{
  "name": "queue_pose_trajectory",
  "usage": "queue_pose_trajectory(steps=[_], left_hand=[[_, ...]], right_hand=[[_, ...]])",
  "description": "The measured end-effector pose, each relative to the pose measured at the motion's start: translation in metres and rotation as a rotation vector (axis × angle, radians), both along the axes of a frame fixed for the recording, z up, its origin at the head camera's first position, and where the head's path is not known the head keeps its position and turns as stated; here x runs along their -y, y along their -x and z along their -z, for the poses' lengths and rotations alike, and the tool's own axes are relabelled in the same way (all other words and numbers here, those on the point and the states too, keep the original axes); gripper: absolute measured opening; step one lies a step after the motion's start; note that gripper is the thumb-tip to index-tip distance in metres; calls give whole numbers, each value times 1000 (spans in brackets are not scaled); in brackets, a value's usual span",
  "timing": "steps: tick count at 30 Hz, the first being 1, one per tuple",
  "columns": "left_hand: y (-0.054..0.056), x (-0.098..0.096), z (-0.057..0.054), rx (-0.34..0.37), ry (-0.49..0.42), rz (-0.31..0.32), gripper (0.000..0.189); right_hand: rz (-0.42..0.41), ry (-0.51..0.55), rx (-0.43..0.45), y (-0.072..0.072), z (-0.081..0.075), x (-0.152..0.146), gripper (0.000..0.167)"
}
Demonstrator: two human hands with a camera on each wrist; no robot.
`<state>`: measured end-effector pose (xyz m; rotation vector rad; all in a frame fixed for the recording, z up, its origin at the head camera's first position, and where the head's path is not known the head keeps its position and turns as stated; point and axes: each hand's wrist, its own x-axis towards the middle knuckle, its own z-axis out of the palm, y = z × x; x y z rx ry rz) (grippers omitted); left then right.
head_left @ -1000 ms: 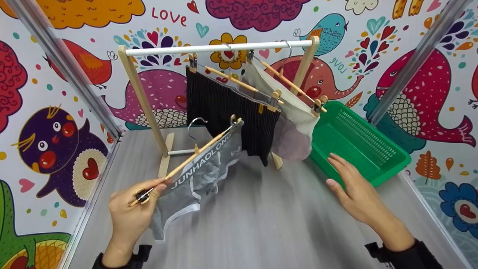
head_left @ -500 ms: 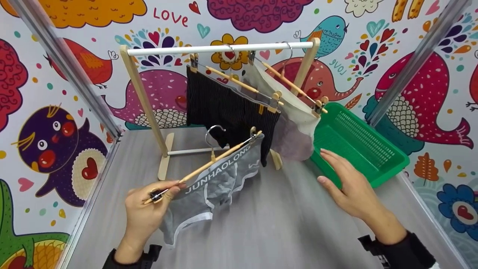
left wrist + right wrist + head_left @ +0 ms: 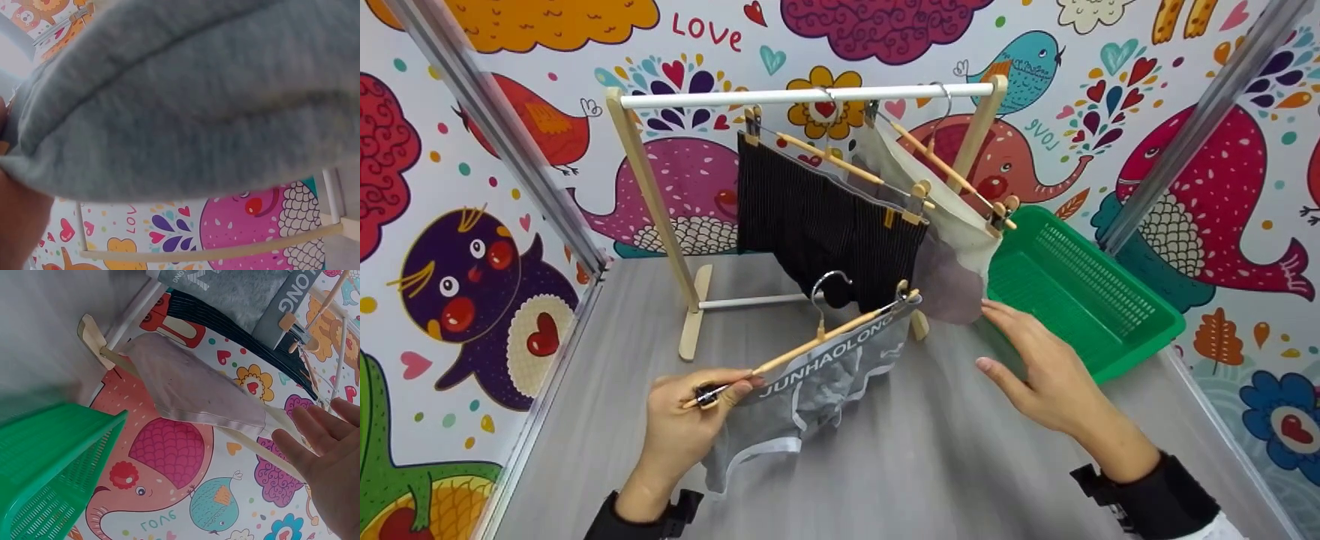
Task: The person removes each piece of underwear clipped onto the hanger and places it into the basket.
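Note:
My left hand (image 3: 690,416) pinches the near end of a wooden clip hanger (image 3: 821,341), close to its clip. Grey underpants (image 3: 840,375) with a lettered waistband hang from this hanger, whose metal hook points up. Their cloth fills most of the left wrist view. My right hand (image 3: 1042,375) is held out with fingers extended and nothing in it, in front of the green basket's near side. On the rack (image 3: 810,96), black ribbed shorts (image 3: 832,217) hang from one clip hanger. To their right, a pale cream and mauve garment (image 3: 952,270) hangs from another.
A green plastic basket (image 3: 1080,292) with perforated sides stands right of the rack. The rack's wooden foot (image 3: 695,315) rests on the grey table (image 3: 885,480). Patterned walls and metal posts enclose the back and sides.
My left hand has carried the hanger with the grey underpants to the right and slightly down, in front of the black shorts. My right hand has shifted a little to the left.

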<state>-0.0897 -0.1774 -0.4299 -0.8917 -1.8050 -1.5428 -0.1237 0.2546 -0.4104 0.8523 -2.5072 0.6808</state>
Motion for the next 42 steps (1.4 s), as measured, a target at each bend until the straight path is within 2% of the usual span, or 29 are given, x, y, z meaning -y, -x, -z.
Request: queue_pose_trajectory(steps=[11, 16, 21, 23, 26, 32, 42], left_hand=[[1, -14, 1, 0, 31, 32, 13], [4, -22, 0, 9, 16, 95, 13], [8, -33, -2, 53, -6, 148, 11], [9, -37, -3, 71, -6, 158, 8], [11, -41, -3, 63, -4, 171, 8], [14, -50, 0, 65, -51, 258, 10], [15, -57, 0, 69, -5, 216, 14]], right_hand=[[-85, -2, -17, 3, -11, 9, 86], [-113, 3, -2, 6, -16, 15, 86], [-149, 26, -13, 9, -20, 15, 85], [-162, 25, -30, 11, -19, 15, 81], [-183, 22, -50, 15, -18, 17, 73], [-237, 32, -73, 21, -17, 19, 49], [-320, 21, -81, 27, -15, 18, 30]])
